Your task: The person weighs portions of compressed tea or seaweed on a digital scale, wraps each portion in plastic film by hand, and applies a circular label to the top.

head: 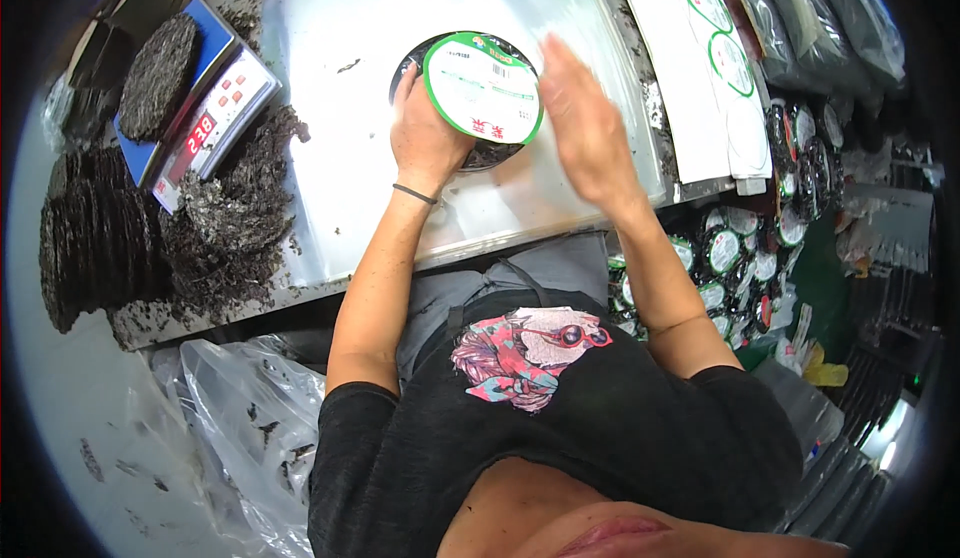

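Observation:
A round, dark pack of what looks like dried seaweed (495,156), wrapped in clear film, lies on the stack of plastic sheets (337,175). On top of it is a round white label with a green rim (480,89). My left hand (427,130) grips the left side of the pack, its fingers partly under the label. Just right of the label my right hand (581,122) is raised, blurred, fingers extended, with nothing seen in it.
At left, a digital scale (217,119) bears a dark dried disc (159,77); loose dried pieces (232,213) and stacked discs (97,235) lie nearby. Label sheets (690,70) are at right. Wrapped, labelled packs (724,250) are piled below the table's right side.

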`<state>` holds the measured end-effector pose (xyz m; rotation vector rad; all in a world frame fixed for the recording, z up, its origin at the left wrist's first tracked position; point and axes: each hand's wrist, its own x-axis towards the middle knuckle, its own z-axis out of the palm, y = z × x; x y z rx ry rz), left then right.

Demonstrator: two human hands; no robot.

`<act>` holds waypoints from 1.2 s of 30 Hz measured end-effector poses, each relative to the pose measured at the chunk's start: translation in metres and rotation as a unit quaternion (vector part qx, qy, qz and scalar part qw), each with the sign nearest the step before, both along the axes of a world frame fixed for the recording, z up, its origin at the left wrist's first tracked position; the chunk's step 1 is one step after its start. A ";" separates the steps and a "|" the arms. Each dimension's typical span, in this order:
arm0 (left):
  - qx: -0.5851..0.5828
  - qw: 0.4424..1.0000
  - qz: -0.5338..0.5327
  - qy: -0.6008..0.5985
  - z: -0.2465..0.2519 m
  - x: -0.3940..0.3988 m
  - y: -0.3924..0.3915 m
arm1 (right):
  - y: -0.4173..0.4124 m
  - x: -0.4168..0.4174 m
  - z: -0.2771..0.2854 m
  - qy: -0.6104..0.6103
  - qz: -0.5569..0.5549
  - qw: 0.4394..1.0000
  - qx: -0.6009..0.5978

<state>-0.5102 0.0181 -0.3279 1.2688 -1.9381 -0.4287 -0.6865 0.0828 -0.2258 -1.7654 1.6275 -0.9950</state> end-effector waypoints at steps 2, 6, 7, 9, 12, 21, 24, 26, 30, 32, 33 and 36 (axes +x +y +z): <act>-0.028 1.000 0.002 0.010 0.005 -0.007 0.001 | -0.042 0.003 -0.045 0.017 0.023 1.000 -0.008; 0.051 0.988 -0.120 0.084 0.002 0.023 -0.017 | -0.064 0.030 -0.097 0.133 0.068 0.989 -0.018; 0.158 0.948 -0.195 0.194 0.018 0.042 -0.017 | -0.058 0.029 -0.091 0.117 0.052 0.992 -0.006; -0.043 0.994 -0.098 -0.029 0.019 0.076 -0.028 | -0.060 0.035 -0.087 0.132 0.039 0.990 -0.011; 0.046 0.994 -0.094 -0.012 -0.015 0.062 -0.021 | -0.068 0.070 -0.096 0.219 0.015 0.976 -0.008; 0.159 0.883 0.043 0.440 -0.021 0.012 -0.026 | -0.074 0.080 -0.117 0.375 -0.034 0.922 -0.089; 0.167 0.914 0.134 0.346 -0.072 0.028 -0.063 | -0.062 0.070 -0.099 0.350 0.067 0.933 -0.047; 0.204 0.898 0.065 0.385 -0.038 0.015 -0.061 | -0.064 0.063 -0.100 0.368 0.042 0.927 -0.052; 0.034 0.926 -0.062 0.371 0.057 0.027 -0.023 | -0.058 0.062 -0.092 0.235 0.105 0.956 -0.142; -0.063 0.929 -0.022 0.364 0.087 0.054 0.003 | -0.040 0.037 -0.034 0.164 0.108 0.899 -0.391; -0.011 0.919 0.003 0.394 0.095 0.067 0.015 | -0.042 0.021 -0.040 0.094 0.028 0.903 -0.419; 0.210 0.904 0.064 0.367 0.035 0.115 0.010 | -0.073 -0.013 -0.057 -0.037 -0.093 0.995 0.019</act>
